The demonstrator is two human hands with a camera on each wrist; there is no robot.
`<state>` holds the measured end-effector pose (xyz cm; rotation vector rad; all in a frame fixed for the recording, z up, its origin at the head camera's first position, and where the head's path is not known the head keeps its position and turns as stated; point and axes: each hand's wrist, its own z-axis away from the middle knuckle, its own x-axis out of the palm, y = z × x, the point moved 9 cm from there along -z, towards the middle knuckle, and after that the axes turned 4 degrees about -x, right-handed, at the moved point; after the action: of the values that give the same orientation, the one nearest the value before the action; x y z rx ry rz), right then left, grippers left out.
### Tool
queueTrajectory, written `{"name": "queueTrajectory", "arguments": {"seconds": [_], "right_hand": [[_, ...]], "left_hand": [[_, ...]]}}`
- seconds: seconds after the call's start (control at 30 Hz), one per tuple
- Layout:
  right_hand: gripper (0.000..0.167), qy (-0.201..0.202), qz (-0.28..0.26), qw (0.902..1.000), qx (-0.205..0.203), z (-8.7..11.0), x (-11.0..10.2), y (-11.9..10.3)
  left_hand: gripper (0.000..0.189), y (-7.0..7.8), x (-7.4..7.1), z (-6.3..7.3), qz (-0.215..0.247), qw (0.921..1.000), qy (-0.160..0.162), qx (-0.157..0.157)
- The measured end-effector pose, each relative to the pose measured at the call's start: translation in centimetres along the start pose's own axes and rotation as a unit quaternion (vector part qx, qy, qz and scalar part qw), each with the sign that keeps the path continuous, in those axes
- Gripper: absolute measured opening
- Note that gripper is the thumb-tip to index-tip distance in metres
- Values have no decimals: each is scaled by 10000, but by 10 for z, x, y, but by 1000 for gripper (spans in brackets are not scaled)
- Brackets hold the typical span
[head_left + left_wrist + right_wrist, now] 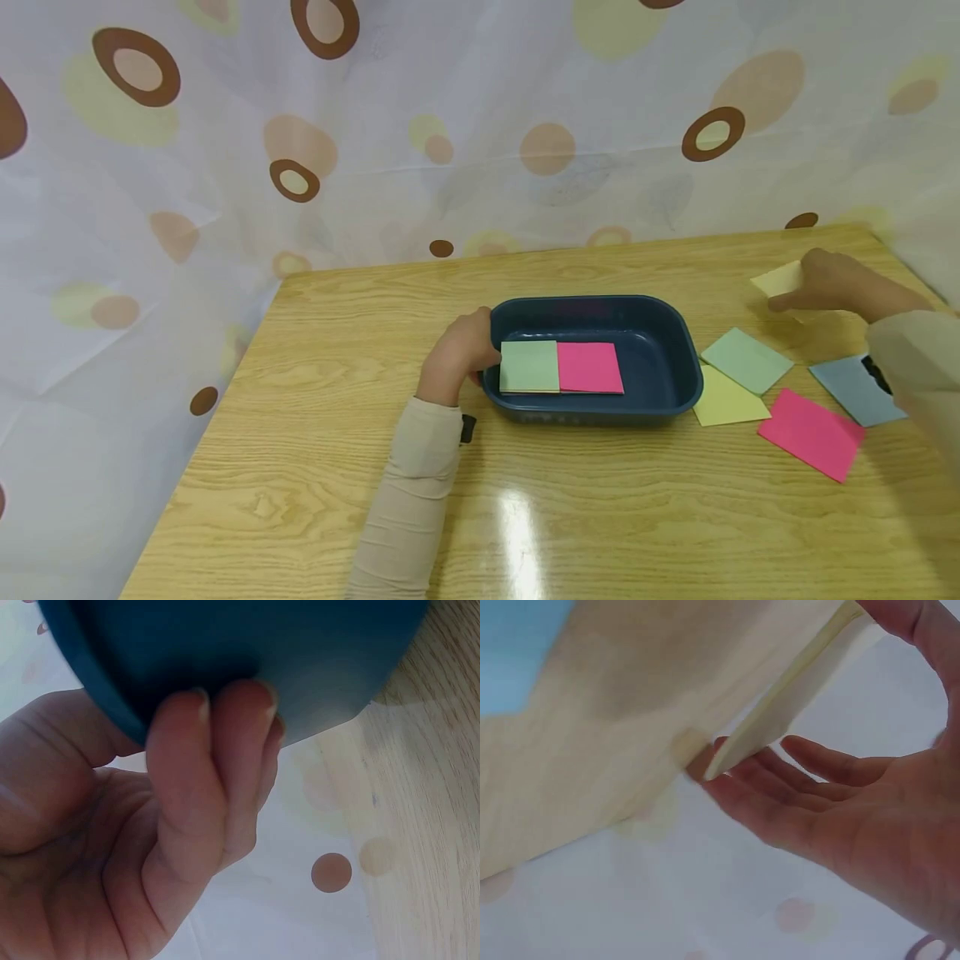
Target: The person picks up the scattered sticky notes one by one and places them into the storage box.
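Observation:
My left hand point(459, 352) holds the left end of a dark blue plastic bin point(660, 354). In the left wrist view its curled fingers point(187, 780) press the bin's outer wall, with the thumb at the rim. Inside the bin, a pale green sticky note pad point(528, 367) lies beside a pink one point(589, 367), both toward the left end. At the far right, my right hand point(836, 285) pinches a pale yellow sticky note pad point(777, 280) above the table. The right wrist view shows that pad point(780, 701) edge-on between thumb and fingers.
Right of the bin lie a green pad point(747, 360) partly over a yellow one point(727, 398), a pink pad point(813, 433) and a blue pad point(855, 390) partly hidden by the right sleeve. A patterned curtain point(480, 108) hangs behind the wooden table point(315, 467).

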<state>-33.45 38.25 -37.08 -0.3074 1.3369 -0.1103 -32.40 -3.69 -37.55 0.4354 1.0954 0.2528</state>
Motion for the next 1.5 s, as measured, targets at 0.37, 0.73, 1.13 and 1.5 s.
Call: {"name": "queueTrajectory", "arguments": {"seconds": [0.37, 0.73, 1.13, 1.5], "right_hand": [[85, 404, -8, 9938, -1034, 2, -23, -127], [86, -347, 418, 9751, -2151, 3, 12, -240], [60, -1607, 1917, 9487, -1932, -12, 73, -278], [65, -2020, 2042, 9445, -1596, -23, 98, -282]], "left_hand": [[60, -1, -2, 2, 46, 10000, 14, 16], [60, -2, -3, 0, 58, 10000, 21, 1], [60, 0, -3, 0, 26, 10000, 27, -1], [59, 0, -2, 0, 11, 10000, -19, -47]]}}
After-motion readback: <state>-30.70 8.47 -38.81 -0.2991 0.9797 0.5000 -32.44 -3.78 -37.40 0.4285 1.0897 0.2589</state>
